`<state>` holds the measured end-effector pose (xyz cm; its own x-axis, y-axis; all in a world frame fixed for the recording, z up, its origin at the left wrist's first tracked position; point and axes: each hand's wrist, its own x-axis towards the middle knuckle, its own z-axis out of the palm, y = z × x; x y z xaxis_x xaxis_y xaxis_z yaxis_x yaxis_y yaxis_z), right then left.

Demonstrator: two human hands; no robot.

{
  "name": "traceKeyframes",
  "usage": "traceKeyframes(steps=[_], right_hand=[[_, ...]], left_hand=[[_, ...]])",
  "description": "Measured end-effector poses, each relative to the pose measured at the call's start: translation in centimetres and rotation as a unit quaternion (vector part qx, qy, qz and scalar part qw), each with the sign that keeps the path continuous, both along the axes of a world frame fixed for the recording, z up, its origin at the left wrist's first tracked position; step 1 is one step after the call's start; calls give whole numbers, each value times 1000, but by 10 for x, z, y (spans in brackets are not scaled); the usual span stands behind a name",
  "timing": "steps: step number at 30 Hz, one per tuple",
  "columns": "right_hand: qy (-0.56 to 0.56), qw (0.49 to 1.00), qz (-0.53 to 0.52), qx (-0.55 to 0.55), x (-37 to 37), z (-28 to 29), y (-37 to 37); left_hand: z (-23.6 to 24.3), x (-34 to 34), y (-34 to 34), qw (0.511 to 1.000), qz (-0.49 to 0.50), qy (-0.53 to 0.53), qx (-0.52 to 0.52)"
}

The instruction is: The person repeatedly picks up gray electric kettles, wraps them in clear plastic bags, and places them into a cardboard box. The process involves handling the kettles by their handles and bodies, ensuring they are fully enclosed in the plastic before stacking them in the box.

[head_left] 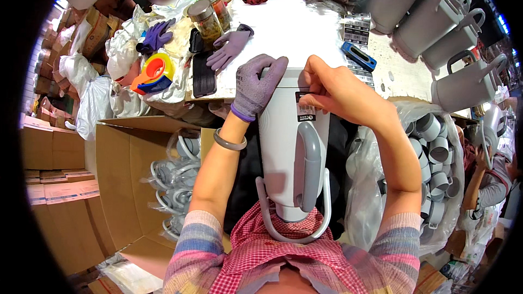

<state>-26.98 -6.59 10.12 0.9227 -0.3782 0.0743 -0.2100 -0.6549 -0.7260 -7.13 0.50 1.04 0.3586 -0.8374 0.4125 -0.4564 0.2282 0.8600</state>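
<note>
A large pale-grey jug [278, 130] lies lengthwise toward me, its narrow end against my checked apron and its wide end at the table edge. It has a darker side handle [310, 166] and a U-shaped swing handle [266, 215] by my lap. My left hand [256, 87], in a purple-grey glove, is closed around the wide end's left side. My bare right hand [338, 90] is curled over the right side, thumb and fingers at a black-and-white label [306, 110] on the jug's body. Its fingertips partly cover the label.
Several grey jugs [430, 27] stand at the table's right, near a blue cutter [358, 57] and label strips [357, 28]. At left are a loose glove [231, 49], jars [205, 22] and a tape dispenser [155, 71]. A box [125, 185] and bag [362, 201] of grey parts flank me.
</note>
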Motion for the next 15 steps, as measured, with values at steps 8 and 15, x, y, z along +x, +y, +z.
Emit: traceKeyframes(steps=[8,15], right_hand=[[-43,954,30,297,-5,-2,-17],[-32,983,40,174,3,-9,-13]], left_hand=[[-2,4,3,1000,-14,-17,-20],[-2,5,4,1000,3,0,-4]])
